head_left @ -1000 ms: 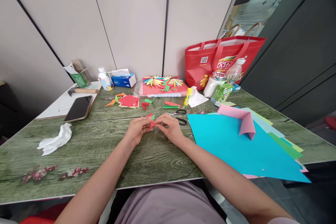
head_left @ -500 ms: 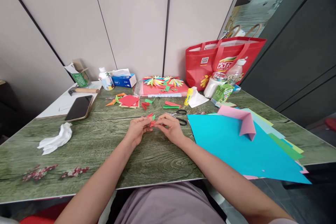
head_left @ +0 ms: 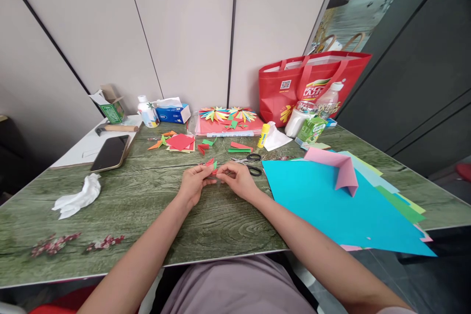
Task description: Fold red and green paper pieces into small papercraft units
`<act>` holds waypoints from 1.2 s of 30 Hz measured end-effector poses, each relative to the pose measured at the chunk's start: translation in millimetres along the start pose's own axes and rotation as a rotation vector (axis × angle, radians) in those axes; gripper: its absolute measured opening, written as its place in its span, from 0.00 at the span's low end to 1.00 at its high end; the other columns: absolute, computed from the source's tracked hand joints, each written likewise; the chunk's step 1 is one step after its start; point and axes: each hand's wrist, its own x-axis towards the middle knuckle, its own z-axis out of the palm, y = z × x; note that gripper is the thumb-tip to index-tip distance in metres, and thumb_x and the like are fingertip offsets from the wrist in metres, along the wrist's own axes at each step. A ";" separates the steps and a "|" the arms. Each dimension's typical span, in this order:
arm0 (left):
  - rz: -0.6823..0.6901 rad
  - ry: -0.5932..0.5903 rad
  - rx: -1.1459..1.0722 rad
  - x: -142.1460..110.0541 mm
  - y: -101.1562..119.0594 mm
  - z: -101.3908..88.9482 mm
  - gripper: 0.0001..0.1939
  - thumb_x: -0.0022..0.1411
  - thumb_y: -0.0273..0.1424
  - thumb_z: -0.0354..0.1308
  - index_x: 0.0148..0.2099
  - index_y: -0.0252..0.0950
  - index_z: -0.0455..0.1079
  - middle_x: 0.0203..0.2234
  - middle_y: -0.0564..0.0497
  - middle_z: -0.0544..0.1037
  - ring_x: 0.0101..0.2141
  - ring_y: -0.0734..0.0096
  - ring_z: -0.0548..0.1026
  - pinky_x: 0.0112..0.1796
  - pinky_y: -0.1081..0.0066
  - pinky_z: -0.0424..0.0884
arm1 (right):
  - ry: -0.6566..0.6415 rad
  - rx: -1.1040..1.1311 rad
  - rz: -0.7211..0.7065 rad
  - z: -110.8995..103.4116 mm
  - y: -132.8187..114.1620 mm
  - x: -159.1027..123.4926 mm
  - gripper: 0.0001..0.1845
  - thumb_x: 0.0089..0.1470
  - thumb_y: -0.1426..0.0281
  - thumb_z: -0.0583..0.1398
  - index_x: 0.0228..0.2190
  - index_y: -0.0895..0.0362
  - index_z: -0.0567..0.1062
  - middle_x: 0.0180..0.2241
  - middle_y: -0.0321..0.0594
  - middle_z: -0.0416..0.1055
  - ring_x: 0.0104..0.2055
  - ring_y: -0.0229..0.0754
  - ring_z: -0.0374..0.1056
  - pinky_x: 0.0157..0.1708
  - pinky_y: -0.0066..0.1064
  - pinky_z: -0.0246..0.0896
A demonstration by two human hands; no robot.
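Note:
Between my two hands is a small folded paper piece (head_left: 214, 167) in red and green. My left hand (head_left: 194, 184) pinches it from the left, thumb on top. The fingertips of my right hand (head_left: 239, 176) are closed on its right edge, and they hide part of it. Scissors (head_left: 253, 158) with black handles lie open just beyond my right hand. Past my fingers are a small red folded paper (head_left: 202, 148), a green folded paper (head_left: 209, 142), and red and green strips (head_left: 240, 147). A stack of paper squares (head_left: 181, 142) with red on top lies further left.
Large coloured sheets (head_left: 331, 206), blue on top, cover the right side under a pink folded paper (head_left: 346, 167). A glue stick (head_left: 263, 136), red bag (head_left: 283, 88) and tissue box (head_left: 172, 112) stand behind. A phone (head_left: 110, 152), hammer (head_left: 117, 128) and crumpled tissue (head_left: 79, 197) lie left.
Both hands stay in nearly the same place, still gripping the folded paper. The fingers have shifted only slightly, and the view has moved a little.

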 end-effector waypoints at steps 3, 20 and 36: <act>0.004 -0.010 0.007 -0.4 -0.9 0.3 0.11 0.36 0.32 0.68 0.20 0.31 0.71 0.16 0.52 0.73 0.20 0.77 0.70 0.24 0.76 0.69 | -0.015 0.109 0.065 1.4 1.3 0.2 0.05 0.45 0.67 0.61 0.24 0.56 0.73 0.25 0.37 0.69 0.26 0.38 0.65 0.28 0.29 0.63; -0.015 -0.051 -0.067 0.2 -0.4 1.0 0.09 0.40 0.30 0.66 0.23 0.29 0.72 0.20 0.50 0.76 0.22 0.76 0.72 0.27 0.76 0.69 | 0.141 0.616 0.354 2.8 -5.0 4.9 0.14 0.28 0.67 0.69 0.21 0.58 0.73 0.20 0.34 0.72 0.21 0.35 0.67 0.29 0.31 0.66; 0.122 -0.179 0.089 -1.1 3.8 0.3 0.13 0.39 0.30 0.68 0.30 0.31 0.72 0.23 0.51 0.77 0.24 0.73 0.74 0.32 0.70 0.70 | 0.129 0.521 0.261 -2.0 -5.8 5.4 0.12 0.34 0.69 0.67 0.26 0.58 0.73 0.23 0.34 0.71 0.25 0.35 0.67 0.28 0.28 0.64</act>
